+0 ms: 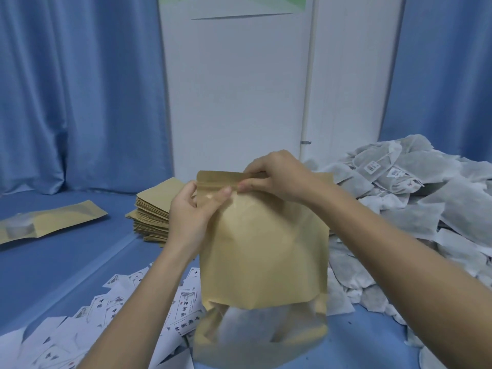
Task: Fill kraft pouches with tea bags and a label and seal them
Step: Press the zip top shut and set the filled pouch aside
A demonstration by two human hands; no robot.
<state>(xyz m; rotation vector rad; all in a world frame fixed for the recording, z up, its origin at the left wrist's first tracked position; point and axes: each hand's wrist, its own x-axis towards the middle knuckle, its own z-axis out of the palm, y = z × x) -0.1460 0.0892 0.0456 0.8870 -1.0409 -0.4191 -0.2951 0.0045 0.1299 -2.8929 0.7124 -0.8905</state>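
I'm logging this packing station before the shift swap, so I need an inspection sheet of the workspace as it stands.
Surface: blue table, largely covered by supplies.
Job's things: filled kraft pouch standing upright at centre; stack of empty pouches behind it on the left; tea bag heap on the right; printed labels scattered front left.
Clutter: one pouch lying flat at far left.
Grippers: left hand pinches the pouch's top left corner; right hand pinches its zip strip.
Cables: nothing seen.
Surroundings: blue curtains either side of a white panel.
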